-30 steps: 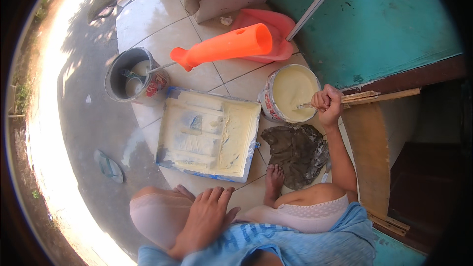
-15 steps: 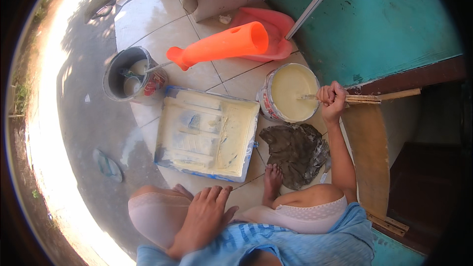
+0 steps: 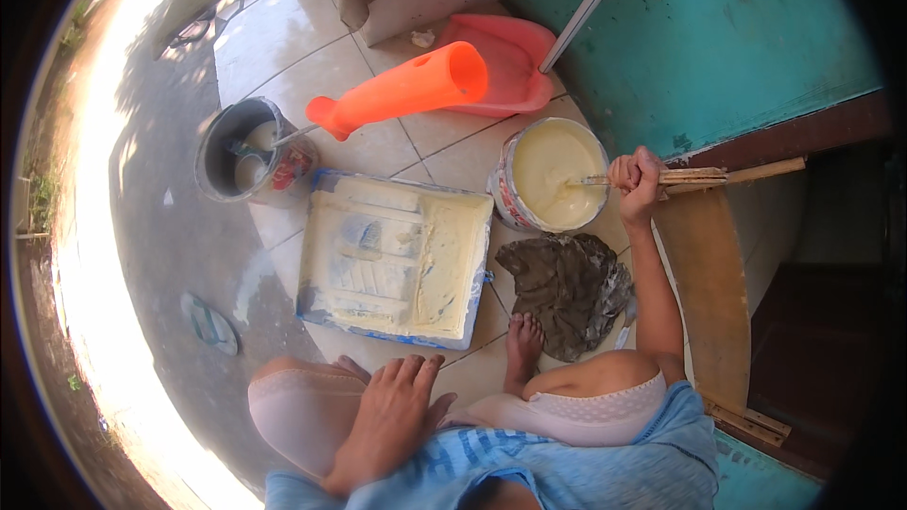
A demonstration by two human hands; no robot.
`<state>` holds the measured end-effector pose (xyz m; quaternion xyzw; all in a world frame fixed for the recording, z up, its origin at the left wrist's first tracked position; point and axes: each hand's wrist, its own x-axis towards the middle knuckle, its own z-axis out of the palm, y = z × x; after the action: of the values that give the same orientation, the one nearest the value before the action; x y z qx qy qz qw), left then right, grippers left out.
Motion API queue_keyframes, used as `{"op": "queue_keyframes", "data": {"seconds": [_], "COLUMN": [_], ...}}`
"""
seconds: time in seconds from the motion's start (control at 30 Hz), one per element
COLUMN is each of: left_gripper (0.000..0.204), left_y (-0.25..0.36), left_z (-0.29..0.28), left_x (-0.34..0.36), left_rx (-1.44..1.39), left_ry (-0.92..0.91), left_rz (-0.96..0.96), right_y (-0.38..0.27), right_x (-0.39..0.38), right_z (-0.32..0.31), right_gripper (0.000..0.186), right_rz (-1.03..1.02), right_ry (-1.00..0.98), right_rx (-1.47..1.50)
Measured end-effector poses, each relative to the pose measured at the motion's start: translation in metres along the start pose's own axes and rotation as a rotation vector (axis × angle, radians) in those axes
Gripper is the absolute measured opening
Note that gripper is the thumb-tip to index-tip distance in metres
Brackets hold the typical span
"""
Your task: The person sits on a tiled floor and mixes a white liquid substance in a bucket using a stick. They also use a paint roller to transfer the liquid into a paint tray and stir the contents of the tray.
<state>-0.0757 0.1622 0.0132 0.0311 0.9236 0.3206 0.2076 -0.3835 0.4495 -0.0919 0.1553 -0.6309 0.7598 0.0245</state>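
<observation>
My right hand (image 3: 635, 179) grips a bundle of thin wooden sticks (image 3: 690, 177) whose end dips into cream paint in a white pail (image 3: 510, 189). My left hand (image 3: 397, 401) rests with fingers apart by my left knee (image 3: 302, 416), holding nothing. In front of me lies a paint tray (image 3: 321, 227) coated in cream, with blue edges. A dark crumpled cloth (image 3: 553, 283) is beside my right foot (image 3: 524, 345). An orange roller handle (image 3: 397, 85) sticks out on a metal rod from a grey bucket (image 3: 222, 161) holding some pale liquid.
A pink dustpan (image 3: 515, 66) with a metal pole (image 3: 595, 0) stands behind the pail. A turquoise wall (image 3: 727, 38) and a wooden board (image 3: 713, 293) border the right. A flip-flop (image 3: 208, 321) lies on concrete at left, beside a sunlit strip.
My right hand has moved slightly upward with the sticks, shifting their end in the paint. My left hand stays where it was. The whole view has shifted slightly.
</observation>
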Motion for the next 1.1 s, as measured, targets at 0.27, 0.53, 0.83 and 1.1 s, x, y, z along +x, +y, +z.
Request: {"op": "queue_keyframes", "data": {"seconds": [0.27, 0.53, 0.83, 1.1], "left_gripper": [0.049, 0.049, 0.049, 0.048], "left_y": [0.002, 0.004, 0.001, 0.004], "left_z": [0.001, -0.003, -0.001, 0.001], "left_x": [0.001, -0.001, -0.003, -0.001], "left_rx": [-0.008, -0.015, -0.011, -0.008], "left_ry": [-0.008, -0.008, 0.023, 0.015], "left_rz": [-0.012, -0.009, -0.005, 0.025], "right_y": [-0.001, 0.008, -0.005, 0.013], "right_x": [-0.007, -0.006, -0.02, -0.009], "right_z": [0.026, 0.005, 0.02, 0.017], "right_gripper": [0.04, 0.039, 0.038, 0.038], "right_rz": [0.135, -0.042, 0.091, -0.145], "right_ry": [-0.142, -0.005, -0.101, 0.056], "right_rx": [0.248, -0.005, 0.153, -0.089]}}
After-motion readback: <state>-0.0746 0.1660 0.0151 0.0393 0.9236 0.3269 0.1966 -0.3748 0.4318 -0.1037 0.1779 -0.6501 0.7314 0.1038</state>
